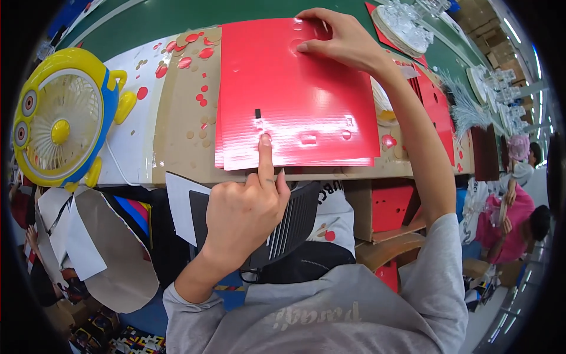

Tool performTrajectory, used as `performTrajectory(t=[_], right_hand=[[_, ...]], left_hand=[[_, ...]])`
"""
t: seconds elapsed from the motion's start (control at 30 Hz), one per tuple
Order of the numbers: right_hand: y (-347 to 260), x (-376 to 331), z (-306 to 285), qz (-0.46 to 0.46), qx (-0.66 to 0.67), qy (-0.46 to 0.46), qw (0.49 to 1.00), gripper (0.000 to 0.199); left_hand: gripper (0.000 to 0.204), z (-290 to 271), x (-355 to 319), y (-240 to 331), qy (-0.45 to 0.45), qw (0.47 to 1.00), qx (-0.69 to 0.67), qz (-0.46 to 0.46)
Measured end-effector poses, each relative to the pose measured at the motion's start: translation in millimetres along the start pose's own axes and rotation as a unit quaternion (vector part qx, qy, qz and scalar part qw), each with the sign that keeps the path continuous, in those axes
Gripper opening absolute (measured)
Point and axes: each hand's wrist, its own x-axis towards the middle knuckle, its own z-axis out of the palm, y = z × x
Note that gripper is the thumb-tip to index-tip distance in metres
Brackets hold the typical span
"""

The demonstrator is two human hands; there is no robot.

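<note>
A stack of glossy red cardboard sheets [306,100] with small punched shapes lies on a brown cardboard pad [180,130] on the workbench. My left hand [244,206] has its index finger stretched out, the tip pressing on the sheet near its front edge, the other fingers curled. My right hand [339,38] rests at the sheet's far edge, its fingertips pressing beside a round punched spot. Neither hand holds anything.
A yellow and blue desk fan [59,121] stands at the left. Red and brown punched-out dots [186,50] are scattered on the pad. More red sheets [436,106] and clear plastic parts [407,23] lie at the right. Another person in pink [510,218] sits at the far right.
</note>
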Motion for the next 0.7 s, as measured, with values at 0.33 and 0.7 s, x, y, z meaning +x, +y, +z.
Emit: performTrajectory(t=[0.33,0.7], right_hand=[[-41.0,-1.2,-37.0,0.122,0.117,0.071,0.983,0.035],[-76.6,-17.3,-74.6,-0.017,0.042,0.084,0.995,0.036]], left_hand=[[0.051,0.2,-0.2,2.7,0.021,0.999,0.036,0.021],[0.049,-8.0,-6.3,12.3,-0.003,0.996,0.087,-0.011]])
